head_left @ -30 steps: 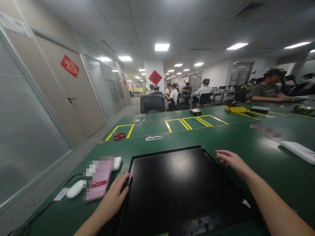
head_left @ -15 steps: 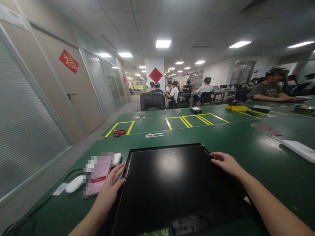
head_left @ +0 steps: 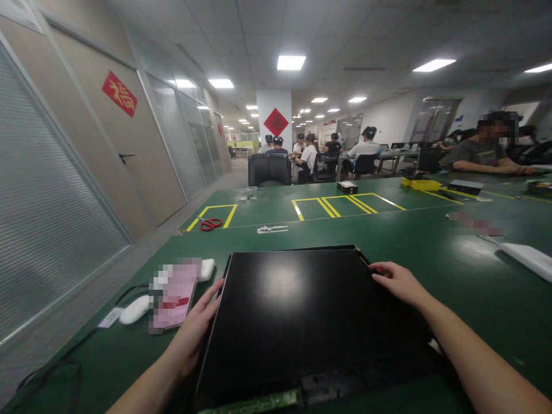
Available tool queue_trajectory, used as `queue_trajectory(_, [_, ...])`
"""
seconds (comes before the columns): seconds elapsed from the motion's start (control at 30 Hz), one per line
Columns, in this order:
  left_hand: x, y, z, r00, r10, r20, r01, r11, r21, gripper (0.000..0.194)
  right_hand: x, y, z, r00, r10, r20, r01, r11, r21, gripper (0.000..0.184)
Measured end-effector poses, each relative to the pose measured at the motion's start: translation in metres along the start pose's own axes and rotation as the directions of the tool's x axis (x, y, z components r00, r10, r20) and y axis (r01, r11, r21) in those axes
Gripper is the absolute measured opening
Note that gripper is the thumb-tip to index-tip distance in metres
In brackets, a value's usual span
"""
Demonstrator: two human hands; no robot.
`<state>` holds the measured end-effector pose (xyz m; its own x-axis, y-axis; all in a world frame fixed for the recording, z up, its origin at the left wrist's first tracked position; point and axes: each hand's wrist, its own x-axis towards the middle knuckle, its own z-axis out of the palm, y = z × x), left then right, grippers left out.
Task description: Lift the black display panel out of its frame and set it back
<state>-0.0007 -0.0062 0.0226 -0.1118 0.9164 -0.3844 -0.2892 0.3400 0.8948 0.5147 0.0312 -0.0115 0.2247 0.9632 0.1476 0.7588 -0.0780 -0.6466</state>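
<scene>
A large black display panel (head_left: pixel 297 310) lies before me, over a black frame (head_left: pixel 356 248) whose rim shows along the far side and far right corner. My left hand (head_left: pixel 196 322) grips the panel's left edge, thumb and fingers along the side. My right hand (head_left: pixel 399 283) has its fingers closed at the right edge near the far corner, on the frame's rim; its hidden fingertips make the exact hold hard to see. Along the panel's near side is a green circuit board strip (head_left: pixel 254 402), partly cut off by the view.
Left on the green table (head_left: pixel 241 238) are a pink packet (head_left: pixel 183 290), a white mouse-like object (head_left: pixel 134 310) and a black cable (head_left: pixel 77 345). Farther back lie red-handled scissors (head_left: pixel 211 224) and white strips (head_left: pixel 272 229). A white device (head_left: pixel 528 260) sits right. Several people work beyond.
The panel's far left edge has risen and shifted, covering more of the frame's far rim. My left hand has moved slightly with it. My right hand stays at the right edge.
</scene>
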Motion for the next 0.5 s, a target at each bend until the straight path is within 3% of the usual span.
queue_trajectory(0.13, [0.0,0.001,0.0,0.995,-0.046,0.091,0.048,0.999,-0.025,0.066,0.0,0.0,0.0,1.0,-0.008,0.006,0.008,1.0,0.002,0.04])
queue_trajectory(0.2, [-0.002,0.001,0.0,0.991,-0.029,0.132,0.036,0.998,-0.048,0.066,0.0,0.001,0.001,1.0,-0.007,0.003,0.007,1.0,0.003,0.039])
queue_trajectory(0.4, [-0.012,0.004,0.001,0.991,0.059,0.118,-0.043,0.99,-0.13,0.073,0.001,0.002,0.0,1.0,-0.025,0.011,0.026,1.0,-0.012,0.039])
queue_trajectory(0.5, [-0.018,0.006,0.002,0.981,0.122,0.148,-0.112,0.991,-0.074,0.073,0.001,0.001,0.0,1.0,-0.016,0.008,0.016,1.0,-0.015,0.039])
